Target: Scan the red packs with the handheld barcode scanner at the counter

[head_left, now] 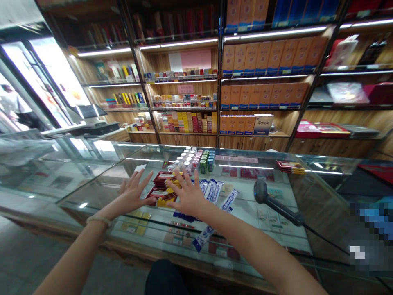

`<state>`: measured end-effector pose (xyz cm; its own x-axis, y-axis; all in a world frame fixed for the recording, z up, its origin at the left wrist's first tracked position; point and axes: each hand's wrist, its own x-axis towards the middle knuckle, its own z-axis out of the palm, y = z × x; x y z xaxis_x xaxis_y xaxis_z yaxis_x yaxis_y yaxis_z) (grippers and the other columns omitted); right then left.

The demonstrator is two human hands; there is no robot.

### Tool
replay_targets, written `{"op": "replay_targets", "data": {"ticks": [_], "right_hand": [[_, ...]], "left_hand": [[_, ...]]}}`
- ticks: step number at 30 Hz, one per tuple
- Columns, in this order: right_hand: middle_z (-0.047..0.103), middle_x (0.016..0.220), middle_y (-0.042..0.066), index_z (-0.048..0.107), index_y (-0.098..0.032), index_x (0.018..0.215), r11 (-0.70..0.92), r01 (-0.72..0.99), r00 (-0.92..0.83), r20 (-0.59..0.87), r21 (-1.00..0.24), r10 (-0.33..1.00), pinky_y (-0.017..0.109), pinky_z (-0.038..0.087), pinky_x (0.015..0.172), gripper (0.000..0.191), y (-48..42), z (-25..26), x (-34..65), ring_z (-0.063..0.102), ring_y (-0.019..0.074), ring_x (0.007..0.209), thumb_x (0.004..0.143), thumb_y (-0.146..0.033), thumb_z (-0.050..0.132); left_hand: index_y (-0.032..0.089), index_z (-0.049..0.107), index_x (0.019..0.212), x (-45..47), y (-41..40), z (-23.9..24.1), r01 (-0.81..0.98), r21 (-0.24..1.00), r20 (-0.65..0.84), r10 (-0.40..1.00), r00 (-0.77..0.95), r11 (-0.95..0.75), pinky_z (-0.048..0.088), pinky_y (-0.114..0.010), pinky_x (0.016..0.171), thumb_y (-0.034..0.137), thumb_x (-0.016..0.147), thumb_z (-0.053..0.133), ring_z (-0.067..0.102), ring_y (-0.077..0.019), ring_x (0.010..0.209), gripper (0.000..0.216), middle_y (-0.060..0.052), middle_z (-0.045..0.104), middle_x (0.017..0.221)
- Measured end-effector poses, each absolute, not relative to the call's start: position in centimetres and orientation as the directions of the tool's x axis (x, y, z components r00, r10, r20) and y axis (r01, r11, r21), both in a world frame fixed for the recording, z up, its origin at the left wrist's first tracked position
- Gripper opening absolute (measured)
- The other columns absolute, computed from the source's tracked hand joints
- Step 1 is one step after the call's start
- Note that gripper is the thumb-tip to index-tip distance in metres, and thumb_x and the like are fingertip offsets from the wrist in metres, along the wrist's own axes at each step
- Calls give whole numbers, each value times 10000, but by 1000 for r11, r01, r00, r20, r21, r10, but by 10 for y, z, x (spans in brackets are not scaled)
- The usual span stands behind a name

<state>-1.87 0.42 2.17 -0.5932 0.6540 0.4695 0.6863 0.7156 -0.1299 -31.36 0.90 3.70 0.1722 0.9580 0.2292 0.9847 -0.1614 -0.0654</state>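
Note:
Both my hands reach out over a glass counter (267, 192). My left hand (135, 190) has its fingers spread, the thumb touching a pile of red and yellow packs (161, 188). My right hand (187, 192) is also spread, hovering over the right side of the same pile. Neither hand holds anything. Blue and white sachets (215, 190) lie just right of my right hand, and one more sachet (201, 237) lies nearer to me under my forearm.
Small bottles and green packs (196, 159) stand at the counter's far side. A black barcode scanner (270, 200) rests at the right with its cable. A red pack (290, 166) lies far right. Shelves of boxes (264, 57) fill the back wall. A monitor (87, 110) stands at left.

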Motion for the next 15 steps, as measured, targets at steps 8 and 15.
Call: {"op": "replay_targets", "data": {"ticks": [8, 15], "right_hand": [[115, 1772, 75, 371, -317, 1620, 663, 738, -544, 471, -125, 695, 719, 17, 1270, 738, 12, 26, 6, 69, 373, 1633, 999, -711, 433], [151, 1766, 92, 395, -296, 1607, 606, 789, -494, 483, -98, 723, 737, 33, 1261, 698, 18, 37, 56, 54, 360, 1637, 1024, -680, 406]], "left_hand": [[321, 356, 1633, -283, 22, 44, 971, -69, 270, 933, 239, -228, 142, -706, 1229, 729, 893, 502, 128, -467, 1602, 857, -157, 152, 1758], [343, 450, 1586, -241, 49, 42, 950, -65, 382, 872, 306, -304, 102, -662, 1257, 670, 934, 485, 198, -433, 1592, 730, -129, 308, 1713]]}}
